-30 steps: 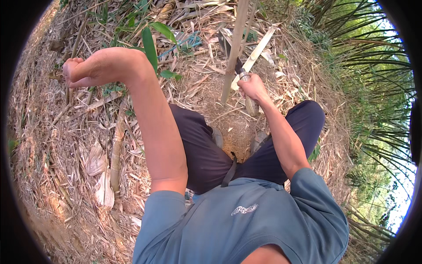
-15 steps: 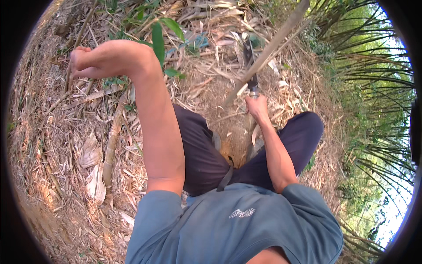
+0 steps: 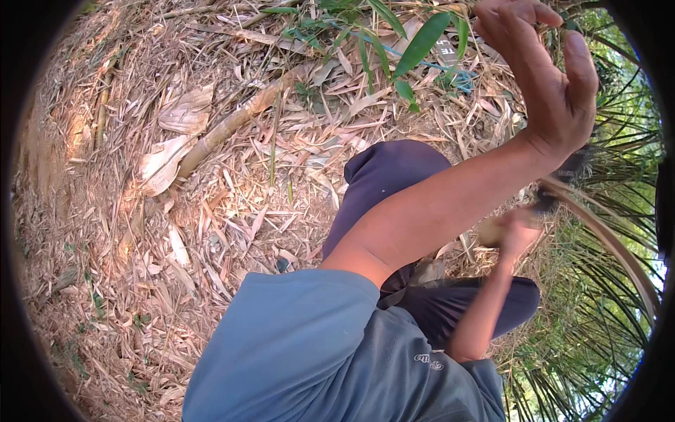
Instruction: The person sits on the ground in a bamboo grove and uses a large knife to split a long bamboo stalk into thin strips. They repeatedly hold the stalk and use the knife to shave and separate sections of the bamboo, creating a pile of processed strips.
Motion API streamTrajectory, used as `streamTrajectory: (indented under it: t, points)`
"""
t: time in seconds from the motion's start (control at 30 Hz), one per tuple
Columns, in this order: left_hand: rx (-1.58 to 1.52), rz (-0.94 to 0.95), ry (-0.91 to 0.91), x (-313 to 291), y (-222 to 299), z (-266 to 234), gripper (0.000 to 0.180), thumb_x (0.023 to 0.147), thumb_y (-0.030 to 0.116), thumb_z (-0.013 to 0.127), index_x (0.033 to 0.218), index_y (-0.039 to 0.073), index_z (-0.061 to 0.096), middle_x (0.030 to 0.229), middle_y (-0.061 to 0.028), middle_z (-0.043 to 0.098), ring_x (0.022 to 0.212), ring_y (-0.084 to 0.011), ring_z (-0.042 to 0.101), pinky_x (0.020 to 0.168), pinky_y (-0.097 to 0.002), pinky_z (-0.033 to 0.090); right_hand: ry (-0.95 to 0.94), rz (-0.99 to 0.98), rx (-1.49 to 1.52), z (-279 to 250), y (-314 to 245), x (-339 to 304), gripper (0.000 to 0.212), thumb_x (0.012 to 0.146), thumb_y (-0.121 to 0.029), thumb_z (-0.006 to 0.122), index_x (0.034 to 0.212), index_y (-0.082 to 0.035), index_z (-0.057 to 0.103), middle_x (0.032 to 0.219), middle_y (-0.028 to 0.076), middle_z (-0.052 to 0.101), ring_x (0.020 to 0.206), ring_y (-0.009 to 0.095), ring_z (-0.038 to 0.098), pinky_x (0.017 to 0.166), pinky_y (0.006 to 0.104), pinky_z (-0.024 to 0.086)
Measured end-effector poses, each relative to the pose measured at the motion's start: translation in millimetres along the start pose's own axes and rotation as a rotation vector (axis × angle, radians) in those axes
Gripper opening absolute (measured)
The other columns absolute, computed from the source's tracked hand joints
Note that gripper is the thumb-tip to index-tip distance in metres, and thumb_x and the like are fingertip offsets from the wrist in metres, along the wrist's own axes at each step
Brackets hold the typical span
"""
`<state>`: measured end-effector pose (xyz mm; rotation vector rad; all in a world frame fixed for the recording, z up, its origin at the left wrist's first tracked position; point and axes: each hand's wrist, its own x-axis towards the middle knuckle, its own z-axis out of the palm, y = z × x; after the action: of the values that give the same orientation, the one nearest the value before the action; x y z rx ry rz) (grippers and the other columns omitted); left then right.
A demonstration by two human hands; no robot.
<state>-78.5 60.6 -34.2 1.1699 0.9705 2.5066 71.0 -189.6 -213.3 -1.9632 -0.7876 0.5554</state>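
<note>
Left hand (image 3: 552,84) raised at the upper right, arm stretched out across the body; fingers bent but loose, thumb standing apart from them — grip released; fingertips come close to the upper edge of view. Right hand (image 3: 520,232) lower down, beyond the left forearm; blurred, yet plainly clenched round the pale brown, rounded handle (image 3: 490,231) of a dark-bladed knife; handle butt juts out on the left side of the fist, dark blade (image 3: 544,200) on the upper right, pointing up toward the left wrist and partly hidden behind it; edge and tip cannot be made out.

Long, narrow, pale tan strip of plant material (image 3: 610,238) to the right of both hands; it bows from near the blade down toward the right rim; whether blade and strip touch, cannot tell.

Person bent low, knees apart; dark navy cloth trousers (image 3: 394,169), blue-grey short-sleeved shirt (image 3: 295,330); ground thick with dry, straw-coloured leaf litter (image 3: 239,239); on it a tan, jointed stalk (image 3: 225,133), with a broad, papery, cream-coloured sheath (image 3: 165,163) just beside its lower end; long green leaf (image 3: 423,46) left of the raised hand, thin blue cord (image 3: 460,79) near it — dark, slender stems and green foliage crowd the right side.
</note>
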Motion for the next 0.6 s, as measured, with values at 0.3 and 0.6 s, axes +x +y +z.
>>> streamTrajectory:
  t: [0.3,0.6]
  points:
    - [-0.178,-0.418,0.174,21,-13,-4,0.025,0.103,0.022,0.042,0.091,0.001,0.047,0.085,-0.0019,0.041,0.072,-0.0115,0.035,0.070,-0.0272,0.033,-0.225,0.427,-0.197,41,28,-17,0.017,0.082,-0.015,0.065,0.085,0.001,0.062,0.062,0.008,0.063,0.051,0.018,0.063,0.051,0.0345,0.050]
    - [-0.351,-0.505,-0.741,-44,0,6,0.051,0.099,0.048,0.049,0.118,0.000,0.051,0.105,-0.0071,0.049,0.095,-0.0170,0.048,0.085,-0.0329,0.041,-0.208,0.350,-0.496,76,42,-15,0.038,0.078,-0.025,0.070,0.097,0.007,0.066,0.082,0.026,0.070,0.078,0.036,0.072,0.075,0.0433,0.057]
